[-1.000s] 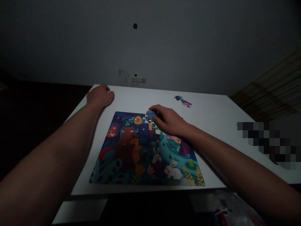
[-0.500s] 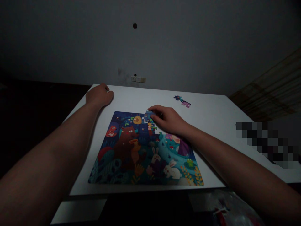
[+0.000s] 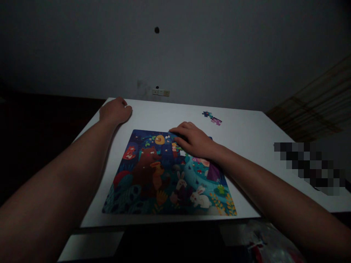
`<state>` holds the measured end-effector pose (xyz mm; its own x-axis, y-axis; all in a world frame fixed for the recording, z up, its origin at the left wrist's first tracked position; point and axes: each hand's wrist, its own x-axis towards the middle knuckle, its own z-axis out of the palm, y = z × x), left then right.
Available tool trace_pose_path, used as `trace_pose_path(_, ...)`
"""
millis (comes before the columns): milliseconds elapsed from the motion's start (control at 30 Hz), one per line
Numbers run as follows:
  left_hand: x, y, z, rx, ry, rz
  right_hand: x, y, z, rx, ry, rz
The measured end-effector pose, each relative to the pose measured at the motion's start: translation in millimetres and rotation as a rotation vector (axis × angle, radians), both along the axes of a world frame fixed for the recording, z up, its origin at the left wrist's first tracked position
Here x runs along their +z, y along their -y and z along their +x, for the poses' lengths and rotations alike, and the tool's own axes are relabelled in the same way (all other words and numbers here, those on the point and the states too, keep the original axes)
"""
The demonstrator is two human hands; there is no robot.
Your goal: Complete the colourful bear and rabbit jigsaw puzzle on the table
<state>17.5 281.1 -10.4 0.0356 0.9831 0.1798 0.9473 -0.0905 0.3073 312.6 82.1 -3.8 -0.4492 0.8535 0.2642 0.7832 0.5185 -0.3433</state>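
A jigsaw puzzle [image 3: 164, 182] of a night forest, with a brown bear and white rabbits, lies on the white table in front of me. Its picture is mostly joined, but a white gap shows near the upper right part, partly under my hand. My right hand [image 3: 196, 140] rests over the top edge, thumb and forefinger on a blue puzzle piece [image 3: 171, 136] lying level with its neighbours. My left hand [image 3: 115, 110] rests on the table's far left corner, fingers curled in, with nothing visible in it.
Two loose pieces, one dark blue and teal [image 3: 207, 114] and one pink [image 3: 216, 121], lie near the table's back. A blurred-out object [image 3: 309, 168] sits at the right edge. A clear plastic bag [image 3: 271, 241] is below the front edge. Wall sockets [image 3: 161, 92] are behind.
The blue piece, tilted and overlapping the top edge before, now lies flat in line with the pieces beside it. My right hand has shifted slightly left and flattened. My left hand stays put.
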Motion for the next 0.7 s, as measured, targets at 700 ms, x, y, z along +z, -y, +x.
trace_pose_path(700, 6.3, 6.1, 3.8, 0.000, -0.043, -0.017, 10.4, 5.8, 3.3, 0.009, -0.296, -0.097)
